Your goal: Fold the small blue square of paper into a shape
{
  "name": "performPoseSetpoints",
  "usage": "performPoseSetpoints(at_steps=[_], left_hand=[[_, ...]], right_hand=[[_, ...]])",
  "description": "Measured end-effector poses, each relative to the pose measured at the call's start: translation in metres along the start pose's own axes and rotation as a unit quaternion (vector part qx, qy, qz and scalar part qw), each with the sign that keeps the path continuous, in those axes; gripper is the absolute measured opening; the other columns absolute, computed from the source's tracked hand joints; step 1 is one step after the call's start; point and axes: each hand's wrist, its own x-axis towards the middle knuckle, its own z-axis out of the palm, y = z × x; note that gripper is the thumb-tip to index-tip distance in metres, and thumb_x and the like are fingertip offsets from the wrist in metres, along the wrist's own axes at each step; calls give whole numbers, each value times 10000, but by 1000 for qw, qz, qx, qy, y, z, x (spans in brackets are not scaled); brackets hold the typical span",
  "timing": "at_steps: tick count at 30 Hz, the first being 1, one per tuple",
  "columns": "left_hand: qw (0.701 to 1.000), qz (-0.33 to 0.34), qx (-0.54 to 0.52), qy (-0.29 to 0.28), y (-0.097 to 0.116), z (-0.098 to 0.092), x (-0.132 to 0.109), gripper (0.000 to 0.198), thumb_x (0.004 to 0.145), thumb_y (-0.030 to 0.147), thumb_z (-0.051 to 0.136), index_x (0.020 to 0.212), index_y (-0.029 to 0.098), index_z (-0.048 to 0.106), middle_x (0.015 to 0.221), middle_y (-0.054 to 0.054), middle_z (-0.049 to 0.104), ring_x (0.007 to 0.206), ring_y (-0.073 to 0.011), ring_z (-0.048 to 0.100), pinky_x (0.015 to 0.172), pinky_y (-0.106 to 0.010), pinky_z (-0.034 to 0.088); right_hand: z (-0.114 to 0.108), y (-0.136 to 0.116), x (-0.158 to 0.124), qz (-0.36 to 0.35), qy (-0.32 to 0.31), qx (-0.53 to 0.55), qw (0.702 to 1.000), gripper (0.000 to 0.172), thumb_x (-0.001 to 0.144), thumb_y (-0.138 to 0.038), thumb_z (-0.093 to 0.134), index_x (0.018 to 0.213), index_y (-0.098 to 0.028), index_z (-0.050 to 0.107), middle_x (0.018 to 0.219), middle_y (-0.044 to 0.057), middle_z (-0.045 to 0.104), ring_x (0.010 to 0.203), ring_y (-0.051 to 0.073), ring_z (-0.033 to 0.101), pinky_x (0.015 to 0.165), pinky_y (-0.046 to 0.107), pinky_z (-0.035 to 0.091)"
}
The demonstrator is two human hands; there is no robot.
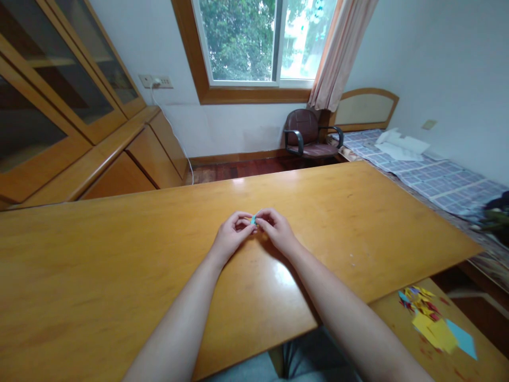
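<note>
Just above the wooden table, my two hands meet around a small light-blue piece of paper. My left hand pinches it from the left with thumb and fingers. From the right, the thumb and forefinger of my right hand close on its other side. The piece looks folded, but its exact shape is too small to make out and partly hidden by my fingertips.
A lower surface at the right holds yellow paper, a light-blue sheet and a pile of coloured paper pieces. Tiny white scraps lie on the table. Beyond stand an armchair, a bed and a cabinet.
</note>
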Motion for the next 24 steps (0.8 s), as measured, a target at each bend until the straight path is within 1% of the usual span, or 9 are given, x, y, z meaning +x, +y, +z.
performPoseSetpoints(at_steps=[8, 14, 19, 24], left_hand=[[999, -15, -36, 7, 2, -1, 1, 329, 744, 327, 737, 980, 171, 569, 723, 7, 697, 726, -155, 683, 769, -289, 522], [999, -17, -46, 19, 6, -1, 2, 352, 725, 344, 752, 971, 169, 571, 713, 4, 697, 716, -166, 684, 777, -316, 528], [999, -28, -44, 11, 6, -1, 2, 367, 713, 345, 764, 973, 170, 574, 725, -1, 706, 733, -170, 687, 777, -311, 525], [998, -38, -47, -4, 3, -3, 2, 311, 727, 352, 753, 919, 161, 600, 766, -25, 722, 755, -171, 690, 781, -307, 525]], right_hand=[[2, -1, 2, 14, 6, 62, 998, 131, 853, -303, 596, 935, -201, 608, 820, -1, 628, 671, 118, 571, 657, 252, 470], [2, -1, 1, 29, 3, 109, 994, 182, 835, -305, 619, 990, -211, 602, 893, 12, 645, 726, 130, 600, 667, 259, 491], [1, 1, 1, 26, 6, 92, 995, 181, 830, -295, 624, 988, -209, 609, 907, 15, 652, 749, 132, 605, 713, 269, 498], [0, 2, 1, 17, 5, 55, 998, 173, 835, -287, 617, 988, -207, 622, 915, 17, 656, 775, 134, 602, 740, 272, 489]])
